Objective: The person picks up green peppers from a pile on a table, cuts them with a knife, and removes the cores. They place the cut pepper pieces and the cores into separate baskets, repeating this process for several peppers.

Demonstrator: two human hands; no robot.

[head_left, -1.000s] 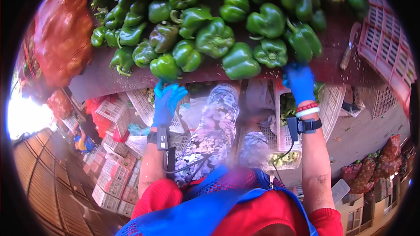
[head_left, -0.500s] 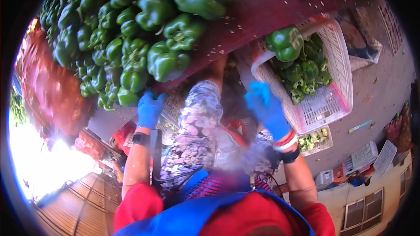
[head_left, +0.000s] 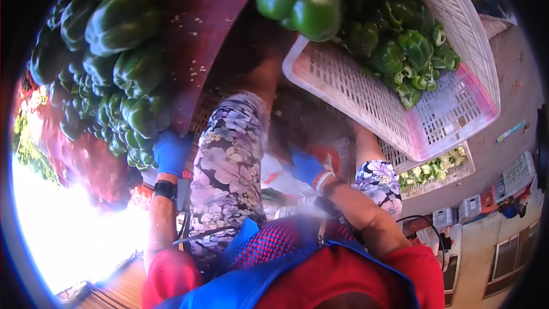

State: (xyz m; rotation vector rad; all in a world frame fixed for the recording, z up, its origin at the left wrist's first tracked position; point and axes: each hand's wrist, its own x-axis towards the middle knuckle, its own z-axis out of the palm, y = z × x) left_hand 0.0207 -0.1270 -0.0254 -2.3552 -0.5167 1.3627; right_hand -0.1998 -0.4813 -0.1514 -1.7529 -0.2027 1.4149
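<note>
Whole green bell peppers (head_left: 134, 68) lie heaped on the dark red worktop (head_left: 214, 6), packed along its left part; their bulk against one another probably keeps the rounded fruit from rolling. The left hand (head_left: 171, 151), in a blue glove, is at the worktop's near edge, just beside the lowest peppers, perhaps steadying there; its fingers are too hidden to tell whether they are spread or pinching. The right hand (head_left: 307, 167), also gloved, hangs low between the knees, near a pale bag (head_left: 286, 182); blur leaves its finger state unclear too.

Right of the worktop, a lattice crate (head_left: 354, 88) slants with its open top toward the wearer, which seems to suit reaching in. Cut green peppers (head_left: 414, 48) bank toward its far end, leaving bare lattice at the near-right corner. One large pepper (head_left: 309, 3) is at the crate's upper-left corner; what supports it is unclear.

A bare, speckled strip borders the worktop's right edge. Between that edge and the crate, a dark gap opens above the legs, giving the right arm room.
</note>
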